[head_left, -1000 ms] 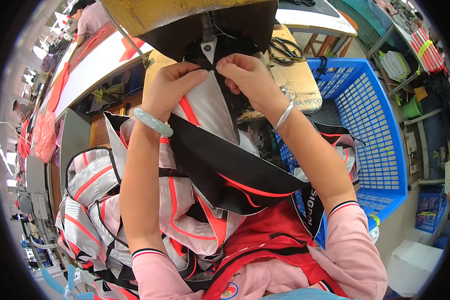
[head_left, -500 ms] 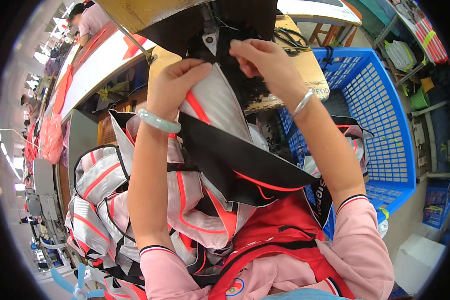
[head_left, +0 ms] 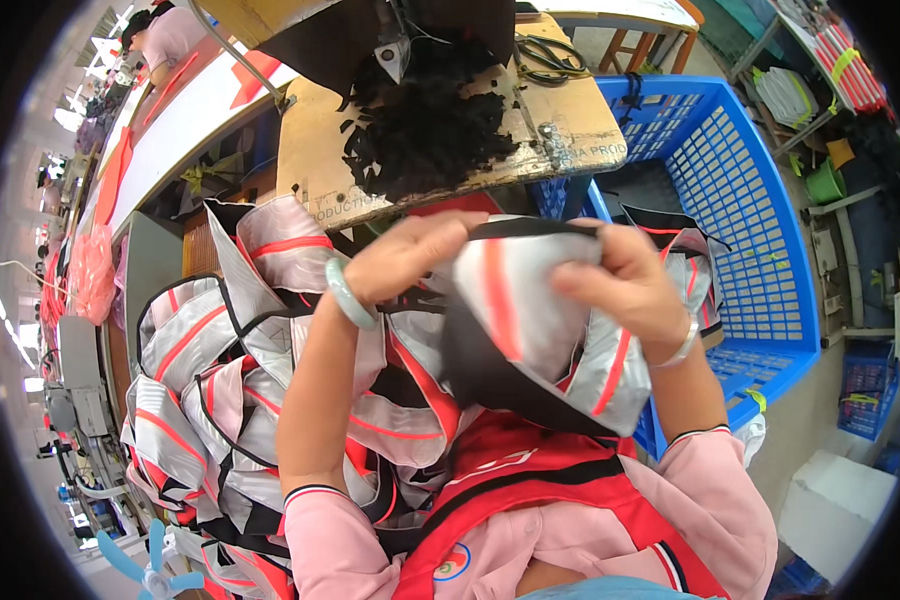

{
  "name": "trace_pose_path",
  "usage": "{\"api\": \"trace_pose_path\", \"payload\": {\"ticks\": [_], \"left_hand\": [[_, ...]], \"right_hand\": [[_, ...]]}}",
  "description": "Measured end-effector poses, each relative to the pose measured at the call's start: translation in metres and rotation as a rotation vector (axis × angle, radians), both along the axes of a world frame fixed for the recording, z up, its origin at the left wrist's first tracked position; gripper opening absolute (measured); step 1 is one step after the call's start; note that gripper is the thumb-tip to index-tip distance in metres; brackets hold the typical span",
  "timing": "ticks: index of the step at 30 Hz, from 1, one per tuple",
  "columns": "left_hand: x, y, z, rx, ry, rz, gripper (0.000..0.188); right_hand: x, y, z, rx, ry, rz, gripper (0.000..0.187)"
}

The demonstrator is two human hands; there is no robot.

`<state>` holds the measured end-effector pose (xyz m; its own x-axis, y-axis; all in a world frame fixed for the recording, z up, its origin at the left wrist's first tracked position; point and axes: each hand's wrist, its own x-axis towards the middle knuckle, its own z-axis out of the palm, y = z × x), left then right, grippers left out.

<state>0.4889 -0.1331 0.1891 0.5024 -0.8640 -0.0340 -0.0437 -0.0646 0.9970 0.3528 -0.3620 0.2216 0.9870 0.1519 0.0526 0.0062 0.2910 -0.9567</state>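
The piece (head_left: 535, 305) lies between the left hand (head_left: 420, 255) and the right hand (head_left: 635, 285), on the near side of the bench (head_left: 315, 150). The right hand grasps the piece at its far right corner, with the thumb laid on the pale face. The left hand is at the far left corner, at the black edge; blur hides its fingertips, so whether they are closed on the piece cannot be told.

Count: one piece in the right hand's grasp; one pile (head_left: 185, 345) of similar cloth at left, its items overlapping and not countable; one heap of black scraps (head_left: 430, 135) on the bench; one metal tip (head_left: 393, 60) beyond it; one pair of scissors (head_left: 555, 65) at far right of the bench; one large blue basket (head_left: 760, 240) at right; one green bangle (head_left: 350, 295) and one silver bangle (head_left: 683, 345).

Appearance: the piece is pale grey, bent and blurred, with a coral-red stripe down its face, black edging along the far side and a wide black band at near left
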Motion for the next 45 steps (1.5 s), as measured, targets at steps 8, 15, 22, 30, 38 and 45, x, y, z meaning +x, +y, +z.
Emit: {"api": "trace_pose_path", "payload": {"ticks": [8, 15, 22, 30, 38, 45], "left_hand": [[-0.041, -0.022, 0.01, 0.102, -0.058, 0.007, 0.036], [-0.049, -0.016, 0.049, 0.132, -0.189, 0.04, 0.024], [-0.048, 0.001, -0.04, 0.102, -0.211, 0.071, 0.017], [-0.056, 0.014, 0.025, 0.084, -0.085, 0.364, 0.016], [-0.004, 0.023, 0.067, 0.138, -0.22, 0.443, 0.02], [0.058, 0.015, 0.062, 0.173, -0.122, 0.489, 0.022]], "right_hand": [[-0.001, -0.059, -0.012, -0.869, -0.4, -0.524, 0.044], [0.011, 0.004, 0.022, -0.879, -0.297, 0.116, 0.036], [0.023, 0.0, -0.001, -0.975, -0.128, 0.237, 0.027], [0.04, -0.009, 0.005, -0.549, -0.048, 0.285, 0.017], [0.086, 0.018, 0.018, -0.64, -0.291, -0.065, 0.017], [0.146, 0.019, 0.009, -0.587, -0.221, -0.127, 0.024]]}}
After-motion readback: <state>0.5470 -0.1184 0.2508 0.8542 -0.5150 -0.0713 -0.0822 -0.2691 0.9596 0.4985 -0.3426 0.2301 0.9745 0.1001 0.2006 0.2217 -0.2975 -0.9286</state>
